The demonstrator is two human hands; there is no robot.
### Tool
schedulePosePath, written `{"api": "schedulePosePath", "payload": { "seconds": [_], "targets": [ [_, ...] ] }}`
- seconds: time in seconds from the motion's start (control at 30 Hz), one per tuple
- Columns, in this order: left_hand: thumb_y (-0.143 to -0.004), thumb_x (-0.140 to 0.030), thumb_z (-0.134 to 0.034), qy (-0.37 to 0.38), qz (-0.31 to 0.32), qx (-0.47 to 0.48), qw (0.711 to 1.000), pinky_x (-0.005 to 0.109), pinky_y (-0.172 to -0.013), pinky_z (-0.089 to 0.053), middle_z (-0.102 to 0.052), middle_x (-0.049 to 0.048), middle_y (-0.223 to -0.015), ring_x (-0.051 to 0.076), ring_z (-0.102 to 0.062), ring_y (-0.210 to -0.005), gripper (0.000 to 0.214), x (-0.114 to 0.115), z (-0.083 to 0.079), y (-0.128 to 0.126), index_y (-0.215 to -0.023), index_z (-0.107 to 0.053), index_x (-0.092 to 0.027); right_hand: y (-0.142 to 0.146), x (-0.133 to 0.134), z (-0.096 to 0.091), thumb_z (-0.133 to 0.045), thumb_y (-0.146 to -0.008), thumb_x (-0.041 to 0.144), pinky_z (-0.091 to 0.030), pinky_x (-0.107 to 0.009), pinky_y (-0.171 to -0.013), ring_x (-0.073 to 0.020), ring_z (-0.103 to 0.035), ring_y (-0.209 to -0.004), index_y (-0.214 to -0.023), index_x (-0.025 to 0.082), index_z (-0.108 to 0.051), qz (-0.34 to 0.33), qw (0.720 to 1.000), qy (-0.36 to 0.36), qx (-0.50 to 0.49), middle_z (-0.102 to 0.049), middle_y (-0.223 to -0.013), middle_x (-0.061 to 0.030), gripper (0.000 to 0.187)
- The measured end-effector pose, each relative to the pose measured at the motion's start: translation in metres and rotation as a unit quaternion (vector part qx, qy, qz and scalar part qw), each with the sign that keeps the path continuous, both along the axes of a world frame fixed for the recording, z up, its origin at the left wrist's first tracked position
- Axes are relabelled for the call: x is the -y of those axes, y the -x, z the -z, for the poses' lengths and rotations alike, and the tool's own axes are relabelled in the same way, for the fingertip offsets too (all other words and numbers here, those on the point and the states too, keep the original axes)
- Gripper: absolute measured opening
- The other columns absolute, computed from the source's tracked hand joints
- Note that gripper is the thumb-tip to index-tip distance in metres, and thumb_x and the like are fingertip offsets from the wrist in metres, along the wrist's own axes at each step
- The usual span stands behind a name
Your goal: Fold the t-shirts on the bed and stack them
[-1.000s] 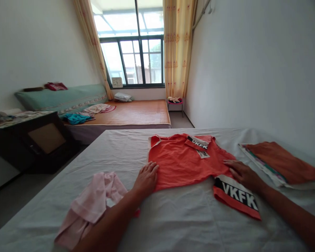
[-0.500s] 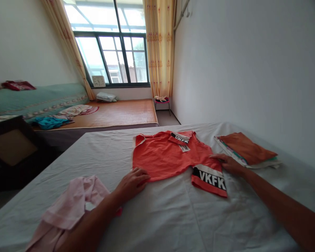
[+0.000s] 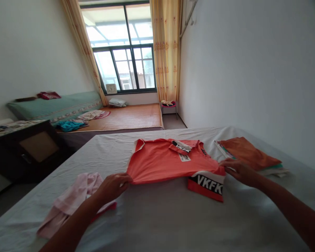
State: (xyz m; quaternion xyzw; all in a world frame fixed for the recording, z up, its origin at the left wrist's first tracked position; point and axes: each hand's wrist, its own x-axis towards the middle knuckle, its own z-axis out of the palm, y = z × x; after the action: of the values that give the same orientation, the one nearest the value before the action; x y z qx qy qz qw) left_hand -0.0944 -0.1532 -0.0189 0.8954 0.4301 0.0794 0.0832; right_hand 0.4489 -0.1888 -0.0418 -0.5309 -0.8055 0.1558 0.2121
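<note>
An orange shirt (image 3: 162,161) with black "VKFK" bands lies partly folded on the white sheet of the bed (image 3: 160,217). My left hand (image 3: 112,185) pinches the shirt's near left corner and lifts it slightly off the sheet. My right hand (image 3: 238,171) grips the near right edge, beside the sleeve with the "VKFK" band (image 3: 206,182). Both hands are closed on the fabric.
A crumpled pink garment (image 3: 73,199) lies left of my left arm. A stack of folded clothes (image 3: 249,155), orange on top, sits at the right by the wall. Beyond the bed are a dark table (image 3: 28,147), a second bed (image 3: 115,117) and a window.
My hands went from lying flat on the shirt to pinching its near edge, and that edge has risen off the sheet. The camera view has shifted.
</note>
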Motion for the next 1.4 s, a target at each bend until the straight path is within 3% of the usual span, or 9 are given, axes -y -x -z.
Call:
{"api": "schedulePosePath", "payload": {
  "seconds": [0.2,0.33,0.47,0.57,0.77,0.93,1.1,1.27,1.4],
  "targets": [
    [-0.085,-0.038,-0.053,0.130,0.028,0.055,0.990,0.024,-0.085,-0.046,-0.070,0.0029,-0.103,0.018,-0.064,-0.093,0.027,-0.002,-0.014,0.007,-0.102,-0.069,-0.025,0.012,0.014,-0.032,-0.049,-0.085,0.033,-0.045,-0.034,-0.093,-0.0236,-0.059,-0.108,-0.111,0.024,-0.067,-0.092,0.987,0.131,-0.033,-0.065,-0.114,-0.0079,0.032],
    [-0.089,-0.034,-0.045,0.043,-0.013,0.100,0.994,0.028,-0.094,-0.044,-0.066,0.0057,-0.113,0.019,-0.061,-0.103,0.032,-0.049,-0.008,-0.004,-0.108,-0.068,-0.023,0.039,-0.044,-0.027,-0.047,-0.081,0.023,-0.049,-0.032,-0.083,-0.0213,-0.064,-0.093,-0.120,0.023,-0.061,-0.024,0.997,0.057,0.037,-0.066,-0.112,-0.0080,0.041],
    [-0.081,-0.022,-0.051,-0.020,-0.062,0.054,0.996,0.037,-0.103,-0.037,-0.050,0.0089,-0.136,0.025,-0.049,-0.121,0.043,-0.103,0.015,-0.025,-0.123,-0.059,-0.023,0.079,-0.100,0.002,-0.049,-0.075,0.016,-0.049,-0.032,-0.077,-0.0226,-0.064,-0.098,-0.133,0.026,-0.049,0.009,0.983,-0.037,0.180,-0.049,-0.138,-0.0092,0.059],
    [-0.078,-0.017,-0.053,-0.048,-0.094,0.011,0.994,0.041,-0.108,-0.030,-0.041,0.0094,-0.142,0.027,-0.037,-0.130,0.050,-0.137,0.034,-0.042,-0.128,-0.055,-0.023,0.098,-0.134,0.016,-0.045,-0.082,0.022,-0.048,-0.032,-0.068,-0.0248,-0.065,-0.092,-0.120,0.027,-0.059,0.020,0.974,-0.059,0.219,-0.055,-0.132,-0.0082,0.041],
    [-0.087,-0.021,-0.044,-0.037,-0.195,-0.017,0.980,0.030,-0.094,-0.042,-0.062,0.0062,-0.117,0.021,-0.052,-0.115,0.029,-0.200,0.038,-0.053,-0.105,-0.067,-0.026,0.085,-0.228,-0.006,-0.053,-0.078,0.020,-0.044,-0.024,-0.063,-0.0194,-0.065,-0.076,-0.086,0.019,-0.068,0.180,0.978,-0.018,0.105,-0.071,-0.083,-0.0077,0.017],
    [-0.086,-0.017,-0.042,-0.049,-0.317,-0.028,0.947,0.032,-0.089,-0.045,-0.066,0.0118,-0.108,0.023,-0.061,-0.101,0.033,-0.239,0.034,-0.028,-0.111,-0.063,-0.019,0.065,-0.288,-0.021,-0.054,-0.081,0.029,-0.048,-0.026,-0.058,-0.0197,-0.065,-0.069,-0.102,0.016,-0.065,0.242,0.968,-0.032,0.053,-0.070,-0.083,-0.0097,0.027],
    [-0.084,-0.021,-0.047,-0.086,-0.365,-0.026,0.927,0.035,-0.096,-0.042,-0.045,0.0160,-0.137,0.026,-0.047,-0.122,0.045,-0.227,0.043,-0.024,-0.128,-0.052,-0.015,0.071,-0.294,0.001,-0.045,-0.086,0.030,-0.048,-0.041,-0.089,-0.0282,-0.059,-0.106,-0.125,0.013,-0.053,0.276,0.957,-0.084,0.016,-0.061,-0.119,-0.0169,0.044],
    [-0.092,-0.036,-0.039,-0.100,-0.129,-0.014,0.986,0.038,-0.109,-0.030,-0.038,0.0058,-0.145,0.023,-0.034,-0.133,0.044,-0.187,0.062,-0.045,-0.133,-0.048,-0.024,0.070,-0.258,0.045,-0.038,-0.089,0.037,-0.031,-0.044,-0.108,-0.0242,-0.043,-0.128,-0.125,0.022,-0.055,0.075,0.990,-0.060,0.104,-0.053,-0.134,-0.0079,0.043],
    [-0.093,-0.039,-0.037,-0.020,-0.062,-0.035,0.997,0.043,-0.110,-0.026,-0.041,0.0079,-0.144,0.025,-0.033,-0.134,0.046,-0.149,0.061,-0.034,-0.136,-0.045,-0.024,0.033,-0.207,0.048,-0.037,-0.088,0.040,-0.029,-0.046,-0.108,-0.0262,-0.042,-0.129,-0.129,0.016,-0.052,0.087,0.982,0.020,0.168,-0.049,-0.138,-0.0130,0.050]
  ]
}}
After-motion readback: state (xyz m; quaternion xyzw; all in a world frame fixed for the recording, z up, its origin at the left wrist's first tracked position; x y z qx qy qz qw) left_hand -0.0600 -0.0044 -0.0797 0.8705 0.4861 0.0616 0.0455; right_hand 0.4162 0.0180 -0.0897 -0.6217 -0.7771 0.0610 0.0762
